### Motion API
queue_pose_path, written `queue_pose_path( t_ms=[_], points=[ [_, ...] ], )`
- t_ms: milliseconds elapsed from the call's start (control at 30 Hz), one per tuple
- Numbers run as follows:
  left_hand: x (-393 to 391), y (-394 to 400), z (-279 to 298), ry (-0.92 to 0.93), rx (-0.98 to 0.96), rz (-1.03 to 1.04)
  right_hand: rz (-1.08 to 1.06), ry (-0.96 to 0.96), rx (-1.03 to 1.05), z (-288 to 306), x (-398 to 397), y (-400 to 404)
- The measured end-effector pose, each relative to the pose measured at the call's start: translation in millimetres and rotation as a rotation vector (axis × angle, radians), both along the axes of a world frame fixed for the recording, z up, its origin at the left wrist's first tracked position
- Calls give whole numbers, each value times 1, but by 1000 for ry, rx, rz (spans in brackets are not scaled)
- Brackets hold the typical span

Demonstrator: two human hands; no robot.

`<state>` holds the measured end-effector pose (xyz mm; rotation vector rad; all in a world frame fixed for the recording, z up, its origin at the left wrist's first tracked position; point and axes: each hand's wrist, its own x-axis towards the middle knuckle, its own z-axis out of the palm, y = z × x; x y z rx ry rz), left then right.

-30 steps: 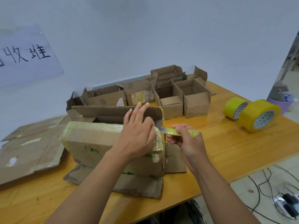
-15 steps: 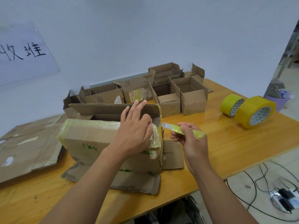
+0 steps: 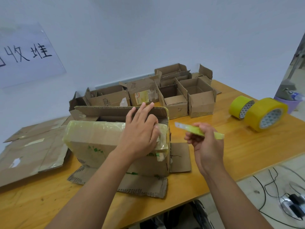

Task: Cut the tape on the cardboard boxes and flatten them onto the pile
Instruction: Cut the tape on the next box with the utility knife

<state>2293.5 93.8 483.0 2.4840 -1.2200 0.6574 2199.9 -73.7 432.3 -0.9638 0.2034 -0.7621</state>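
Note:
A large cardboard box (image 3: 99,146) stands on the wooden table (image 3: 247,154) in front of me, its upper flap wrapped in yellowish clear tape. My left hand (image 3: 140,134) presses on the taped flap at its right end, fingers over the box's top edge. My right hand (image 3: 204,142) holds a yellow-green utility knife (image 3: 198,129) just right of the box, blade tip pointing left and clear of the cardboard. A pile of flattened cardboard (image 3: 31,149) lies on the table at the left.
Several open small cardboard boxes (image 3: 199,98) stand along the wall behind the big box. Two rolls of yellow tape (image 3: 264,114) sit at the right of the table. Cables and a power strip (image 3: 292,205) lie on the floor at lower right.
My right hand has drawn the knife away from the box's right corner, moving right; the blade no longer touches the tape. My left hand stays on the flap.

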Motion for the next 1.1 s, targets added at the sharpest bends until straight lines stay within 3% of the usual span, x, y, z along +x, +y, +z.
queue_pose_path(
  t_ms=[67, 267, 533, 1100],
  points=[
    [-1, 0, 0, -26, -8, -5, -37, 31, -75, 2, 6, 3],
    [-6, 2, 1, -99, -34, -29, -68, 129, -553, 0, 24, 29],
    [-25, 13, 3, -253, -154, -53, 35, 290, -603, -7, 34, 21],
    [-94, 43, -25, -382, -387, 41, 59, 363, -691, 16, 30, 32]
  ],
)
